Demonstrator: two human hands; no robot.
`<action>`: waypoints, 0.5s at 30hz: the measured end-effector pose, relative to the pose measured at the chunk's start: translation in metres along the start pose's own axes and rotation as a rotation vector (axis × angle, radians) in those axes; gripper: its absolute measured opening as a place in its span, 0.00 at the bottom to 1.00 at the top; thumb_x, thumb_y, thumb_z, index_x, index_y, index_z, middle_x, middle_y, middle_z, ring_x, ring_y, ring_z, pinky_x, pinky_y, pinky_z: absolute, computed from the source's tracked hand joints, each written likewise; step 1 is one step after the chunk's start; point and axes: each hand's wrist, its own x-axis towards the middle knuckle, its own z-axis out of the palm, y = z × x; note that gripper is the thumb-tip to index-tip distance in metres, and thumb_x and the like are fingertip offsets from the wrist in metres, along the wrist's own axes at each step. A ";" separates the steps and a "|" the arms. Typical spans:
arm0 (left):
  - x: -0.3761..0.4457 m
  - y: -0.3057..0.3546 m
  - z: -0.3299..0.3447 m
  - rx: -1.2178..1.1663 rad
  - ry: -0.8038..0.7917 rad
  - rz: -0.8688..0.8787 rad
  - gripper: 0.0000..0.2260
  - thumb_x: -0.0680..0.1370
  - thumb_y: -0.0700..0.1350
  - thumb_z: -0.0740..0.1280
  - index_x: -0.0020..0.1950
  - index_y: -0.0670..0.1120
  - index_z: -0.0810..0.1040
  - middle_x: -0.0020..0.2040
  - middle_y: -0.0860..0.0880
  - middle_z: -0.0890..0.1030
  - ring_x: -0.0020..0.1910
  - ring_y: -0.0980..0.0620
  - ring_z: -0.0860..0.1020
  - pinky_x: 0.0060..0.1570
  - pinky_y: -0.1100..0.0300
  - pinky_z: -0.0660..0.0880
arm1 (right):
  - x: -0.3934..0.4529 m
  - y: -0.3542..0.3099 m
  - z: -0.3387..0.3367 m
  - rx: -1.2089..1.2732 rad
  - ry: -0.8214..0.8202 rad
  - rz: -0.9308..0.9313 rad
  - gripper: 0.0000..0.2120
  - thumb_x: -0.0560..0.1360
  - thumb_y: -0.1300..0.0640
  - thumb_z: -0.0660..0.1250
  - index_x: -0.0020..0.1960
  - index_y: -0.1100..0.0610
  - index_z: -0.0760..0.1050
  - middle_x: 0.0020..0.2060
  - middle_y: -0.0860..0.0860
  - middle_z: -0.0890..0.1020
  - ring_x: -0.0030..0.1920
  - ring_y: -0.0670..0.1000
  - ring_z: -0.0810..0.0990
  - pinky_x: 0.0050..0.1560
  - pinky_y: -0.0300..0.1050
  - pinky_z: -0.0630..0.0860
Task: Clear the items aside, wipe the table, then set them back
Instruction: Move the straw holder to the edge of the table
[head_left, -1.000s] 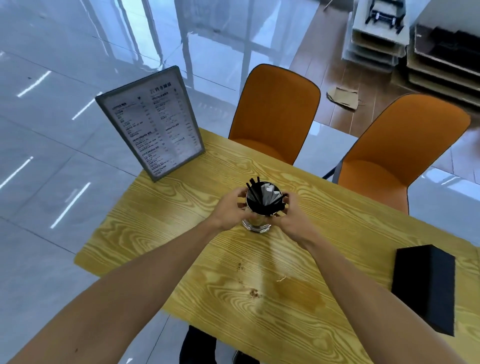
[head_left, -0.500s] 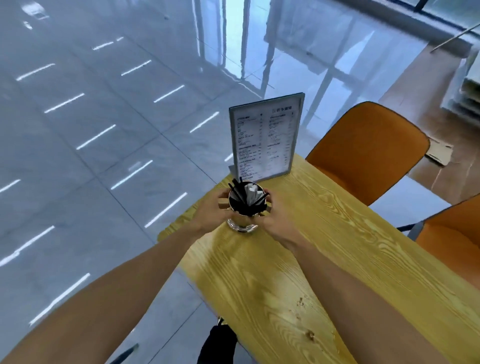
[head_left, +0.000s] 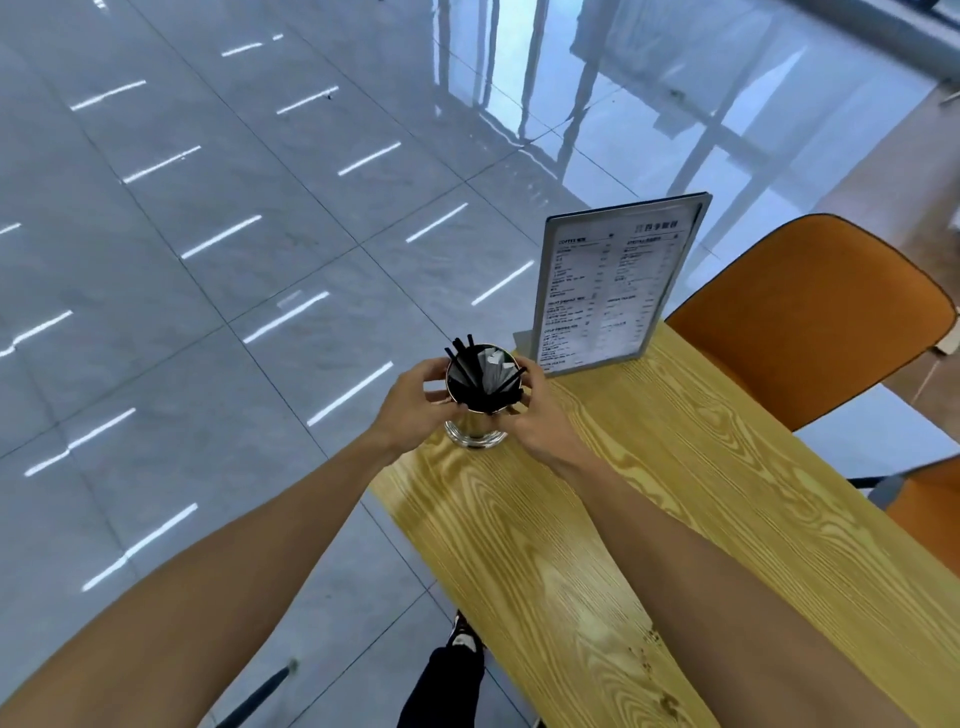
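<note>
A metal cup filled with black straws and white packets stands at the left end of the yellow wooden table. My left hand and my right hand both wrap around its upper part, one on each side. The cup's base looks to be touching the table near the left edge. A framed menu stand is upright just behind and to the right of the cup, at the table's far left corner. Small brown stains mark the tabletop near my right forearm.
An orange chair stands behind the table on the right, and part of a second one shows at the right edge. Glossy grey floor tiles lie to the left. My shoe shows below the table's near edge.
Both hands carried the cup from the table's middle to its left end, close to the menu stand. The view swung left, so the black box is out of sight.
</note>
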 end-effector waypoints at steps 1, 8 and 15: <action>0.001 0.000 0.000 0.000 -0.005 -0.003 0.29 0.72 0.39 0.77 0.71 0.46 0.73 0.65 0.51 0.77 0.59 0.51 0.80 0.56 0.61 0.78 | 0.000 0.000 -0.001 -0.003 -0.002 0.001 0.40 0.68 0.60 0.81 0.71 0.44 0.64 0.62 0.42 0.76 0.61 0.41 0.77 0.54 0.33 0.77; -0.008 -0.018 0.015 0.193 -0.098 -0.261 0.25 0.69 0.57 0.78 0.60 0.48 0.76 0.52 0.51 0.83 0.52 0.53 0.82 0.51 0.58 0.79 | -0.011 0.008 -0.019 -0.181 0.010 0.021 0.42 0.71 0.43 0.76 0.79 0.48 0.60 0.76 0.49 0.69 0.75 0.49 0.66 0.74 0.50 0.66; -0.017 -0.015 0.076 0.616 -0.465 -0.252 0.37 0.73 0.62 0.72 0.74 0.43 0.69 0.71 0.46 0.73 0.68 0.49 0.73 0.60 0.58 0.71 | -0.052 0.034 -0.068 -0.503 0.082 0.134 0.33 0.77 0.48 0.68 0.79 0.50 0.61 0.76 0.56 0.67 0.75 0.58 0.65 0.74 0.58 0.65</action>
